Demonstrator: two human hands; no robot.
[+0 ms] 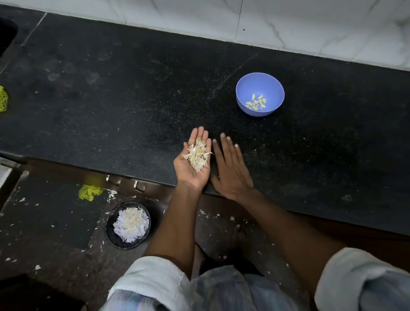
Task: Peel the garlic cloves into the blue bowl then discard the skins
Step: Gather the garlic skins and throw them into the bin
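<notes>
The left hand [194,161] is cupped palm-up at the counter [120,100] edge, carrying a heap of skins [198,153]. The right hand [230,168] lies flat and spread just beside it. Peeled cloves [256,102] sit in the blue bowl [260,94] farther back.

The table [119,93] is dark speckled stone, polished but dusty. The blue bowl [260,93] at two o'clock looks smooth matt plastic. Garlic skins [197,154] are papery and dry. The wall tiles [309,4] are glossy marble-patterned.
</notes>
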